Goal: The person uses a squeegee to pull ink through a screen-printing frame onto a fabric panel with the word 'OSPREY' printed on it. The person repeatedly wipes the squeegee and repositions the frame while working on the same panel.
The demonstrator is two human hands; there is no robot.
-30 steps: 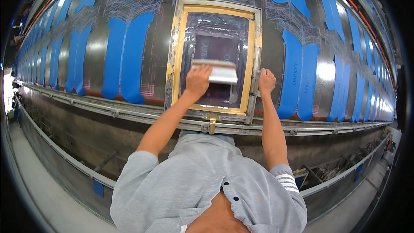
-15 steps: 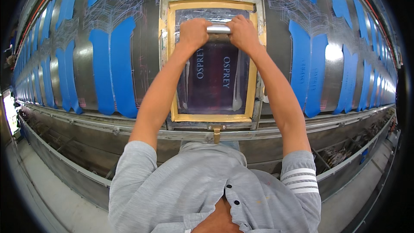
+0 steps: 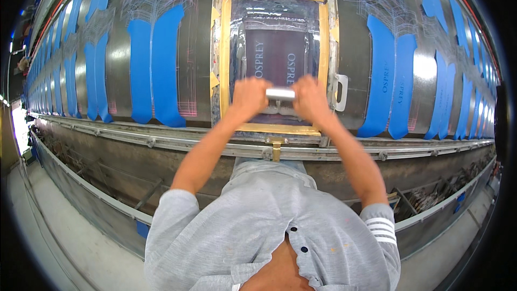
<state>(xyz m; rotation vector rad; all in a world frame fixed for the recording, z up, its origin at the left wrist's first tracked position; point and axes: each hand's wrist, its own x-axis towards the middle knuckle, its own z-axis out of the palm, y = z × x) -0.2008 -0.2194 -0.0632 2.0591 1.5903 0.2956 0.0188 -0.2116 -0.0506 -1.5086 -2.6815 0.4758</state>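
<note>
Side by side, my left hand and my right hand are closed round the silvery handle of a screen-printing squeegee. The squeegee stands across the near part of a printing screen, and its blade is mostly hidden below the handle. Yellowish tape lines the screen's metal frame. Through the dark, glossy mesh two lines of lettering show upright. Smears of clear or whitish paste mark the mesh around the printing area. Both hands are slightly blurred by motion.
Paired blue fabric pieces lie along the long dark table on both sides; some on the right carry darker lettering. A white handle-like piece sits beside the frame. A metal rail with a brass-coloured bracket follows the near edge.
Both hands have drawn the squeegee from the far end of the screen toward me, to its near part. My view has also shifted slightly.
</note>
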